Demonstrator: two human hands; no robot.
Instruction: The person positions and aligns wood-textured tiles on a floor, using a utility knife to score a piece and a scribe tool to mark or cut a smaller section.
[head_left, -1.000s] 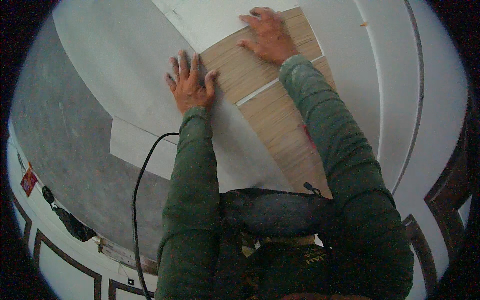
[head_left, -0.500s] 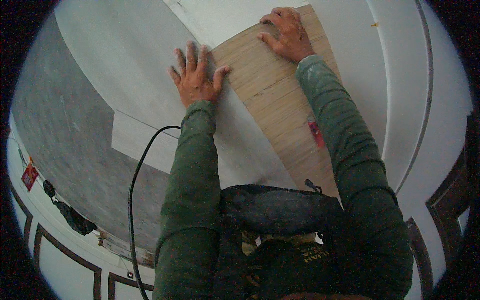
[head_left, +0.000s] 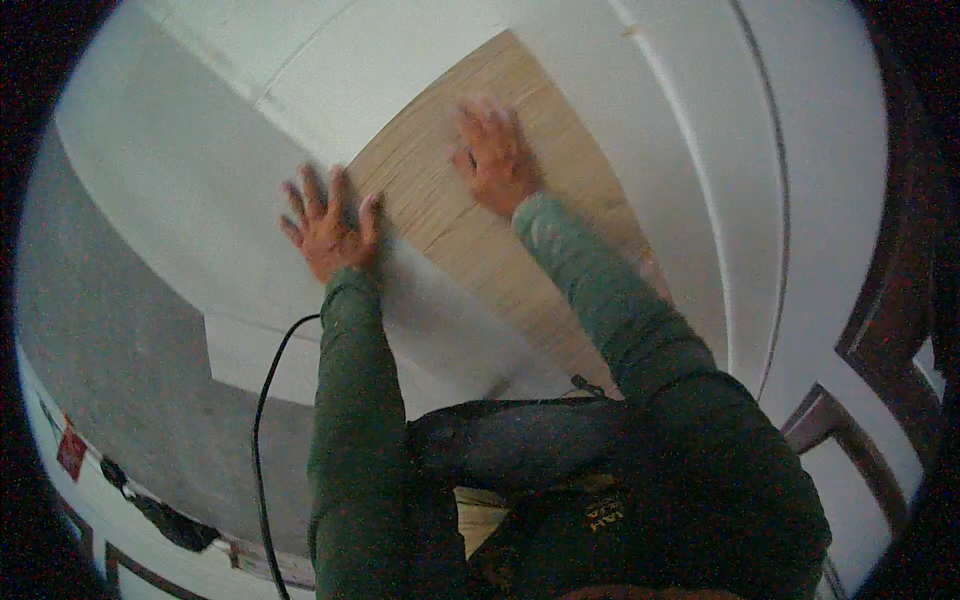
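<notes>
My left hand [head_left: 326,225] rests with fingers spread on a pale grey board [head_left: 210,150], beside the left edge of a wood-grain panel. My right hand [head_left: 495,155], blurred, is on or just over that wood-grain panel [head_left: 555,130], its fingers apart and slightly bent. The panel's far edge borders a white surface [head_left: 360,65] beyond it. Neither hand appears to hold anything. My right forearm hides part of the panel.
A black cable [head_left: 262,420] loops beside my left arm. White stepped mouldings [head_left: 700,180] curve along the right. A darker grey surface [head_left: 110,270] lies at left, with a red packet [head_left: 70,450] and dark bag-like item [head_left: 175,520] along its lower edge.
The pale gap across the wood-grain panel closed by half a second ago. Since then the view has shifted, and my right hand has moved back from the panel's far edge.
</notes>
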